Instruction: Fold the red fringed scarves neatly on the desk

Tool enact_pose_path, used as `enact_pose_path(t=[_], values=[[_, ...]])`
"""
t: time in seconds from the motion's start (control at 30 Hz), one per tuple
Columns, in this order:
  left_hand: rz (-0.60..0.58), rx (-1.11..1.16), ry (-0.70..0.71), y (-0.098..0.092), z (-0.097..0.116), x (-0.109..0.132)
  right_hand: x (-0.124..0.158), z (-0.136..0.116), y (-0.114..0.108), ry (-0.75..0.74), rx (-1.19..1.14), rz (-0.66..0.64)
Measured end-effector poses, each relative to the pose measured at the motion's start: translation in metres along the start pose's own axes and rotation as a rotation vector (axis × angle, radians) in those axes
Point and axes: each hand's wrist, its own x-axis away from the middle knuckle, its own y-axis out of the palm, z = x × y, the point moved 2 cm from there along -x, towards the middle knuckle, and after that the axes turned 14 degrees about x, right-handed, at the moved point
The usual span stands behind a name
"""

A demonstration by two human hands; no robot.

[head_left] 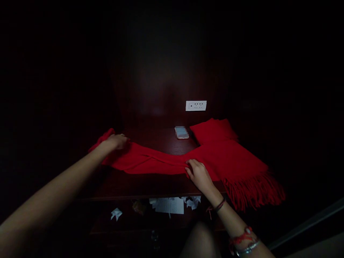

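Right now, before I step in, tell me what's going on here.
Someone has both bare hands on a red scarf stretched across a dark desk. The left hand is at the bunched left part, and the right hand is on the near edge further along; how firmly either grips is hard to tell. At the right the scarf spreads wide, ending in a fringe. A phone lies behind it, and papers lie below the desktop.

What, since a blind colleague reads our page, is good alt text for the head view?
A left hand and a right hand touch a long red scarf laid across a dark table, its fringe at the right. Behind it are a white wall socket and, apparently, a phone.
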Motion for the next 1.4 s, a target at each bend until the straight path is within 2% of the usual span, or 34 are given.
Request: enact_pose_path(t=[0.07, 0.1, 0.17, 0.23, 0.3, 0.37, 0.47, 0.57, 0.67, 0.77, 0.83, 0.9, 1.03, 1.2, 1.27, 1.4], values=[[-0.085, 0.027, 0.094, 0.023, 0.039, -0.011, 0.001, 0.002, -0.002, 0.01, -0.081, 0.044], [-0.128, 0.059, 0.22, 0.032, 0.06, -0.015, 0.001, 0.003, -0.002, 0.026, -0.113, 0.069], [-0.221, 0.136, 0.385, 0.046, 0.096, -0.021, 0.002, 0.006, -0.002, 0.073, -0.154, 0.12], [-0.319, 0.194, 0.475, 0.055, 0.119, -0.025, 0.003, 0.01, -0.001, 0.118, -0.154, 0.161], [-0.366, 0.217, 0.546, 0.057, 0.131, -0.028, 0.004, 0.012, -0.001, 0.15, -0.115, 0.188], [-0.332, 0.229, 0.623, 0.053, 0.134, -0.026, 0.004, 0.014, 0.0, 0.173, -0.063, 0.188], [-0.212, 0.262, 0.688, 0.038, 0.132, -0.016, 0.006, 0.017, 0.002, 0.196, -0.009, 0.13], [-0.126, 0.305, 0.701, 0.026, 0.128, -0.001, 0.008, 0.018, 0.002, 0.182, 0.018, 0.083], [-0.118, 0.312, 0.67, 0.021, 0.121, 0.008, 0.01, 0.017, 0.0, 0.153, 0.018, 0.075], [-0.107, 0.274, 0.656, 0.015, 0.114, 0.011, 0.012, 0.016, -0.004, 0.101, -0.04, 0.068], [-0.054, 0.245, 0.659, 0.01, 0.11, 0.013, 0.015, 0.014, -0.008, 0.028, -0.086, 0.07], [-0.05, 0.211, 0.67, 0.007, 0.108, 0.018, 0.018, 0.012, -0.012, -0.055, -0.111, 0.063], [-0.179, 0.137, 0.678, 0.019, 0.108, 0.043, 0.024, 0.012, -0.015, -0.172, -0.131, -0.01], [-0.364, 0.148, 0.587, 0.041, 0.105, 0.069, 0.028, 0.014, -0.016, -0.226, -0.137, -0.045], [-0.341, 0.184, 0.583, 0.042, 0.105, 0.073, 0.028, 0.013, -0.019, -0.248, -0.142, -0.041], [-0.203, 0.196, 0.601, 0.047, 0.114, 0.073, 0.029, 0.012, -0.023, -0.293, -0.178, -0.034]])
